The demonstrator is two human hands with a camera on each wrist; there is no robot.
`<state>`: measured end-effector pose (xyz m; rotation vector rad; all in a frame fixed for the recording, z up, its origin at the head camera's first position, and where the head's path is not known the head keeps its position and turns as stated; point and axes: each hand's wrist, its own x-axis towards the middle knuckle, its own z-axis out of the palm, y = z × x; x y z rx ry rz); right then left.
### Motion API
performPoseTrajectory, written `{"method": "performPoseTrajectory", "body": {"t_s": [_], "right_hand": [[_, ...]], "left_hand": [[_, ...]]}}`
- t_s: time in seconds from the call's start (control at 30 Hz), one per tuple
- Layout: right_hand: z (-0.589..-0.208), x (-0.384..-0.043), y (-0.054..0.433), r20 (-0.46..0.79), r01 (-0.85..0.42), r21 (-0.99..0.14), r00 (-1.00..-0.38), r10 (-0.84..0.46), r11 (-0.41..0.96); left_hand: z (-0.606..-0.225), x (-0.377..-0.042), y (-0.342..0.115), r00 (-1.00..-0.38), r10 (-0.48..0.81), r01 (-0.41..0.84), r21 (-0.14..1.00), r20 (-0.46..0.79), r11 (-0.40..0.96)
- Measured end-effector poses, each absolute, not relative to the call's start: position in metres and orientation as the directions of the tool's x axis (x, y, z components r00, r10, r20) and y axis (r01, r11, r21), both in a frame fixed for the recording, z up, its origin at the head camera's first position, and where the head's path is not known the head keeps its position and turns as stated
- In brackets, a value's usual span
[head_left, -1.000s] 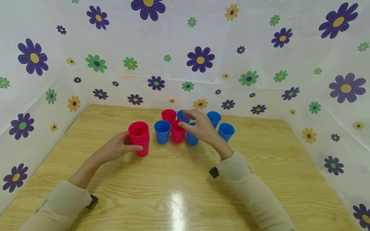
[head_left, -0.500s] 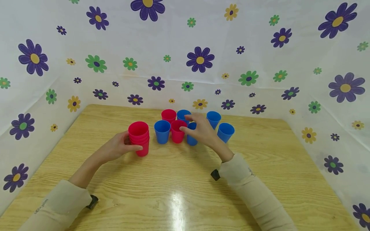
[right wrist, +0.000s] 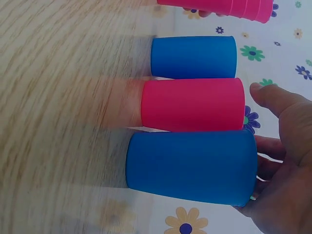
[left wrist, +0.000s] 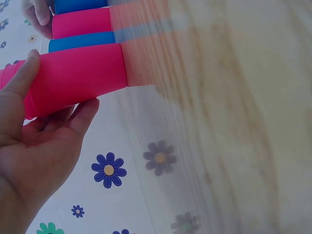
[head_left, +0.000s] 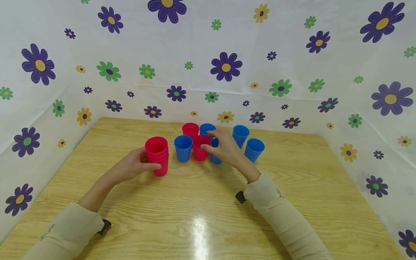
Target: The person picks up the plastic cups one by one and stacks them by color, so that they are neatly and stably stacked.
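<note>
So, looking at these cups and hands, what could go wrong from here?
The right hand hangs close to the rims of the front loose red cup and the blue cup on its right, so it might tip one. Those cups stand close together, so one knocked could push the other. The left hand grips the red stack; a jerk might tilt it.

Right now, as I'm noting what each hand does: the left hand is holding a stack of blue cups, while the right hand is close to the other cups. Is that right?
Not quite: the stack of cups in the left hand is red, not blue, as the head view shows. The right hand is indeed close to the other cups.
</note>
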<state>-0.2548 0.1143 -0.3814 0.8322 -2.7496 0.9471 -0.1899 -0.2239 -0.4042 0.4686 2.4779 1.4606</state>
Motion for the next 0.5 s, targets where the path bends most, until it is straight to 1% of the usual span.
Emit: {"method": "performPoseTrajectory", "body": {"t_s": [0.5], "right_hand": [[-0.3826,-0.2546,0.1097,0.251,-0.526,-0.439,-0.850,-0.463,0.728]], "left_hand": [[-0.4041,-0.1894,-0.2236,-0.926,0.374,0.147,0.871,-0.045,0.468]]}}
